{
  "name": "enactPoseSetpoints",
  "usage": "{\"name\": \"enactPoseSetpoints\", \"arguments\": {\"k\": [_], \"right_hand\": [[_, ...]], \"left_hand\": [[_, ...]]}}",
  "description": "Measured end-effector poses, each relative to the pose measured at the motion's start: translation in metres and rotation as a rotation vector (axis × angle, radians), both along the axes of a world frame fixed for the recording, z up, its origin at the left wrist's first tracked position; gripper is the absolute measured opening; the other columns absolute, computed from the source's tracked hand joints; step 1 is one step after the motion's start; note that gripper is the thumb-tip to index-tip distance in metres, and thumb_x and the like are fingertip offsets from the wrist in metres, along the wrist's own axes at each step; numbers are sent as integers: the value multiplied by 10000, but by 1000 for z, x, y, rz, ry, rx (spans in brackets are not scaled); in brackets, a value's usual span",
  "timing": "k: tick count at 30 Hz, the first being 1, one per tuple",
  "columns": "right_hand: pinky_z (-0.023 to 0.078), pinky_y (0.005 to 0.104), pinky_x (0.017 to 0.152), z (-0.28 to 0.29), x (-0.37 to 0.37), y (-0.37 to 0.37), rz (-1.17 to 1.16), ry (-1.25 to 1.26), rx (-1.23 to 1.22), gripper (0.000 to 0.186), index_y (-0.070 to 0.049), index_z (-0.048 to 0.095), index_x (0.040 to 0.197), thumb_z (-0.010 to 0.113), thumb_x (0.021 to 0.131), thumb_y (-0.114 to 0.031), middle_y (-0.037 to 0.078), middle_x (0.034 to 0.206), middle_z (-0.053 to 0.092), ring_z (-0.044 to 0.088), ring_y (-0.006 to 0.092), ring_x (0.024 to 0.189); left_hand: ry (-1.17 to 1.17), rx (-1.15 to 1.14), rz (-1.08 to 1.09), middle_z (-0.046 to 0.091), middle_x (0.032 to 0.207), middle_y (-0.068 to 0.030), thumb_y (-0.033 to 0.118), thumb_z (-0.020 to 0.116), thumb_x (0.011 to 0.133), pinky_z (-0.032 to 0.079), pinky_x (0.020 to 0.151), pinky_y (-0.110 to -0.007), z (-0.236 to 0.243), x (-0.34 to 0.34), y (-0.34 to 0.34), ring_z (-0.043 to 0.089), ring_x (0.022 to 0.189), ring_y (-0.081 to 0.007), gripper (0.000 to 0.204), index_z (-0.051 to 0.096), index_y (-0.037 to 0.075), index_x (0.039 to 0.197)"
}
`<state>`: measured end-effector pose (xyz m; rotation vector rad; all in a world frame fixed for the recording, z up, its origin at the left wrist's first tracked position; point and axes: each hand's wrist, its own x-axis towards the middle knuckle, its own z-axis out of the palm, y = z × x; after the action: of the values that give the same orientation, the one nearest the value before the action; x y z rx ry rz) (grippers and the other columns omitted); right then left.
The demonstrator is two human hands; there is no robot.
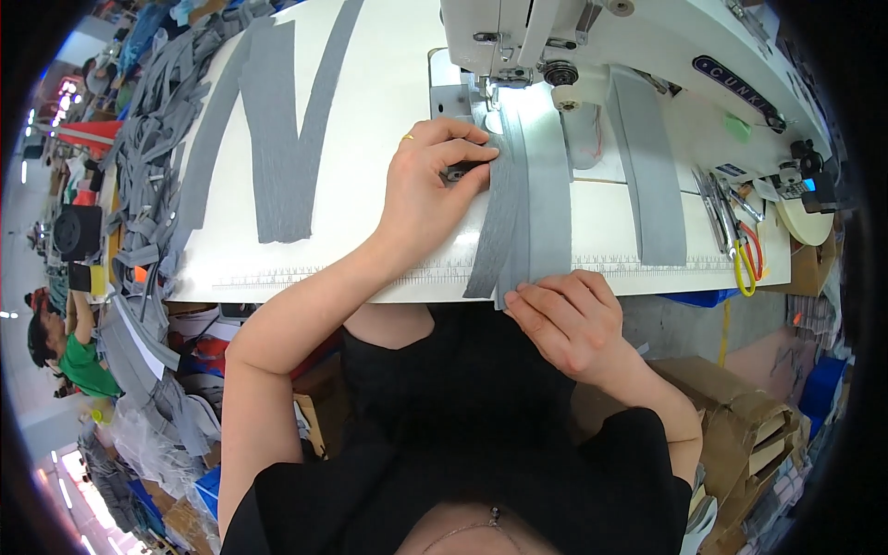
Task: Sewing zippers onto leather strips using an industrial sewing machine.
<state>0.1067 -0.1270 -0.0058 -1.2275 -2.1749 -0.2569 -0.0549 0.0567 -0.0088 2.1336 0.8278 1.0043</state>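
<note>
A grey fabric strip (550,203) runs from under the needle area of a white sewing machine (638,37) toward the table's front edge. Along its left side lies a narrower, darker grey strip (498,213). My left hand (430,180) pinches the darker strip's left edge close below the lit presser foot (493,95), thumb and fingers drawn together. At the table's front edge, my right hand (573,324) grips the lower end of the grey fabric between thumb and fingers.
Another grey strip (655,176) lies right of the machine's needle, near scissors with yellow and red handles (746,259). Several grey strips (277,139) lie at the left. A printed ruler (370,275) follows the front edge. Fabric heaps (153,111) border the table; a person in green (88,365) is beyond.
</note>
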Motion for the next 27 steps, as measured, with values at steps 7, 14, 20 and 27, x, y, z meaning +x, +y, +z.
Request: {"name": "enactPoseSetpoints", "arguments": {"k": [7, 14, 20, 27], "right_hand": [[475, 354, 761, 5, 4, 13, 3, 77, -71, 271, -47, 740, 990, 827, 735, -75, 27, 917, 697, 648, 204, 834], [483, 350, 832, 2, 12, 30, 3, 40, -33, 233, -44, 729, 977, 742, 746, -75, 20, 901, 635, 615, 196, 889], [485, 357, 850, -1, 19, 39, -18, 18, -32, 216, -49, 730, 984, 726, 770, -80, 21, 890, 622, 608, 200, 887], [485, 362, 850, 4, 19, 57, -25, -30, -28, 213, -52, 731, 985, 721, 775, -88, 17, 873, 607, 608, 202, 879]], "left_hand": [[75, 83, -6, 700, 1174, -61, -33, 708, 843, 513, 972, -346, -1, -1, 3, 639, 1135, -232, 281, 788, 67, 1093], [39, 71, 17, 683, 1071, -82, -83, 717, 796, 527, 904, -344, 2, 4, 0, 621, 1047, -254, 301, 790, 39, 1061], [25, -40, -42, 682, 1158, -69, -62, 720, 838, 544, 860, -293, -4, 5, 2, 667, 1028, -172, 336, 793, 74, 1136], [81, 63, -15, 661, 1111, -63, -79, 699, 844, 547, 859, -269, -3, 2, 0, 665, 1026, -159, 342, 799, 79, 1130]]}}
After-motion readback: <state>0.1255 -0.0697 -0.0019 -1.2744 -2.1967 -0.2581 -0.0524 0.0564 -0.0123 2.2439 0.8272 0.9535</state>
